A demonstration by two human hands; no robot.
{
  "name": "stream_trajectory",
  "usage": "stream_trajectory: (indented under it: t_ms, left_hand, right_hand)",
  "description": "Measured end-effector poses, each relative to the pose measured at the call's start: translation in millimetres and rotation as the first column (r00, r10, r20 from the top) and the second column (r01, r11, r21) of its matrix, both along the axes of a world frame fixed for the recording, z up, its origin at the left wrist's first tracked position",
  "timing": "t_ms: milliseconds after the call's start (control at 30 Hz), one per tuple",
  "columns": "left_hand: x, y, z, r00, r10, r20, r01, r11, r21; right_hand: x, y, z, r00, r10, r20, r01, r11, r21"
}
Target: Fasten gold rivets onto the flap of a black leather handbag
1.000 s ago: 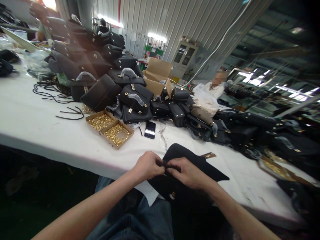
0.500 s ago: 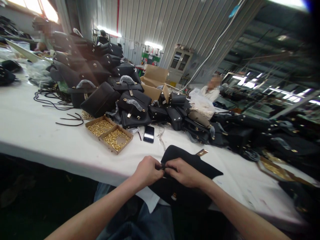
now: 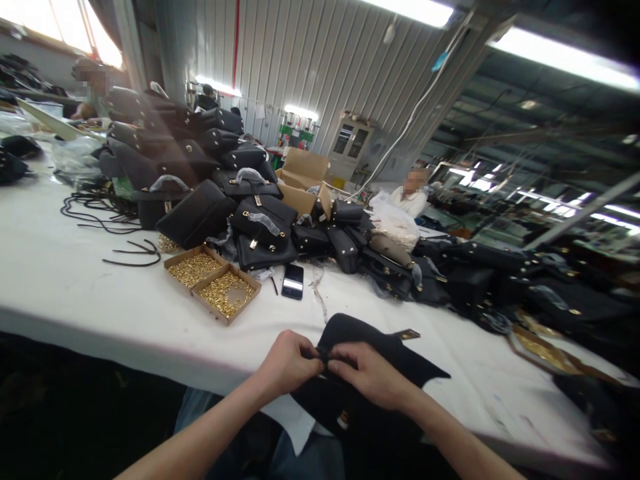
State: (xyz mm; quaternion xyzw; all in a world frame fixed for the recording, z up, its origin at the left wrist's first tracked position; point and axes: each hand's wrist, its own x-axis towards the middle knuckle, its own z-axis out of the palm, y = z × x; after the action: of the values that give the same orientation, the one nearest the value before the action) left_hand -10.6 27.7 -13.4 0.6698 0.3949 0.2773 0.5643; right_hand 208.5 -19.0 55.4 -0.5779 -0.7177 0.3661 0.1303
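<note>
Both hands, left hand (image 3: pixel 290 363) and right hand (image 3: pixel 367 373), are pinching together on the near edge of a floppy black leather bag (image 3: pixel 370 347) that's hanging off the white tabletop (image 3: pixel 100 287). Looks like they're fitting hardware; steady fingertip alignment is probably needed next.

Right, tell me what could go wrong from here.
The bag hangs half off the table edge, gripped only by the left hand and right hand; loosen either and it may slide into the lap. The open trays of small gold fittings sit near the left elbow's path and could spill. The phone beside them could get knocked.
</note>
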Motion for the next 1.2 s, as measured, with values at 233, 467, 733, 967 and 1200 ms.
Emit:
stream_trajectory:
  t_ms: [233, 467, 733, 967, 1200]
  left_hand:
    - [0, -5, 7.0, 1.0, -0.003, -0.025, 0.003, 1.0, 0.02]
    - [5, -8, 0.1, 0.999, 0.039, 0.005, -0.039, 0.999, 0.035]
    - [9, -11, -2.4, 0.99, 0.118, 0.075, -0.12, 0.993, 0.016]
    - [11, -8, -6.4, 0.989, 0.098, 0.11, -0.094, 0.995, -0.039]
    - [4, -4, -5.7, 0.991, 0.02, 0.129, -0.017, 1.0, -0.022]
  right_hand:
    - [4, 7, -6.8, 0.998, 0.065, -0.014, -0.063, 0.994, 0.087]
    - [5, 19, -15.5, 0.996, -0.038, -0.079, 0.032, 0.997, -0.074]
    - [7, 17, -20.9, 0.98, -0.194, -0.047, 0.181, 0.965, -0.19]
    - [9, 8, -9.6, 0.983, -0.083, -0.162, 0.055, 0.985, -0.166]
    - [7, 10, -10.9, 0.999, -0.033, 0.015, 0.034, 0.998, -0.057]
